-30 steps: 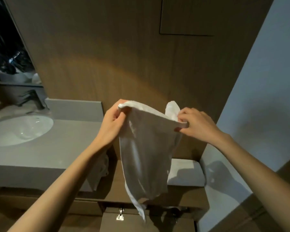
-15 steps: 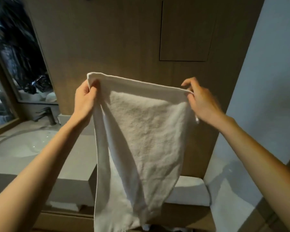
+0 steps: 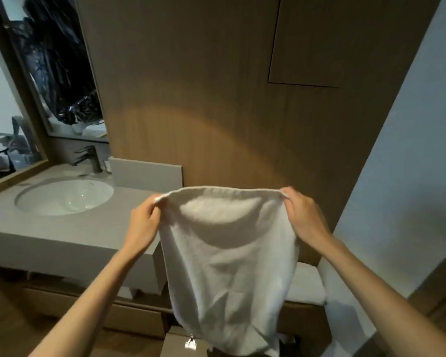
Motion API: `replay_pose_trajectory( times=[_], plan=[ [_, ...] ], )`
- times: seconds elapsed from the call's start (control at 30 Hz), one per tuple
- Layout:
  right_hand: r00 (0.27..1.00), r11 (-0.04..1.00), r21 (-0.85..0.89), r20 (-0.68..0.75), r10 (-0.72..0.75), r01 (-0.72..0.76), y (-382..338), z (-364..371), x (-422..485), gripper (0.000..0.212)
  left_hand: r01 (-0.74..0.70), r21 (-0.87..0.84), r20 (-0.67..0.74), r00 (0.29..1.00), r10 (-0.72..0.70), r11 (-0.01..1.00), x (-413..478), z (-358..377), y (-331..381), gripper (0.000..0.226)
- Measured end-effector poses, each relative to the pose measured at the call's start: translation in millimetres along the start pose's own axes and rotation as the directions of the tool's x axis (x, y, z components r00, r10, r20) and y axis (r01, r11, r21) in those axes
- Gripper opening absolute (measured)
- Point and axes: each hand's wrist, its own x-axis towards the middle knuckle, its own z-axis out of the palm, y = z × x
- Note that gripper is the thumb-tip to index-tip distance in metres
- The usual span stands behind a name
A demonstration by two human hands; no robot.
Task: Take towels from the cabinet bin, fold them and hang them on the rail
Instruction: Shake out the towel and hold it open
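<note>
Both hands, left (image 3: 142,222) and right (image 3: 303,217), pinch the top corners of a white towel (image 3: 227,264), spread and hanging beside the counter (image 3: 70,228). It is out of the bin but seemingly unfolded; folding and hanging remain, and no rail is visible.

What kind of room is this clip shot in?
Most likely a bathroom, possibly a hotel's: a round basin set in a grey counter, a tap behind it, a mirror above, and a white towel held up in front.

Countertop (image 3: 62,235) left, wall (image 3: 216,99) ahead hem the towel (image 3: 229,258).
</note>
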Motion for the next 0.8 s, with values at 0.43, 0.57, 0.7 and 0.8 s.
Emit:
replay_pose_trajectory(
  times=[0.43, 0.57, 0.7, 0.8],
  plan=[
    [0.988, 0.994, 0.102, -0.148, 0.042, -0.027, -134, 30, 0, 0.009, 0.143, -0.26, 0.124, 0.986, -0.114, 0.955, 40, -135, -60, 0.042],
    [0.993, 0.984, 0.16, -0.079, 0.088, -0.075, -172, 66, -5, 0.015, 0.141, -0.192, 0.19, 0.976, -0.104, 0.971, 48, -182, -95, 0.035],
    [0.996, 0.978, 0.198, -0.028, 0.079, -0.072, -208, 95, 3, 0.016, 0.164, -0.203, 0.162, 0.978, -0.132, 0.965, 67, -213, -129, 0.035],
    [0.994, 0.985, 0.169, 0.103, 0.026, -0.043, -239, 107, 14, 0.035, 0.173, -0.205, 0.112, 0.982, -0.152, 0.963, 88, -228, -150, 0.036]
  ],
)
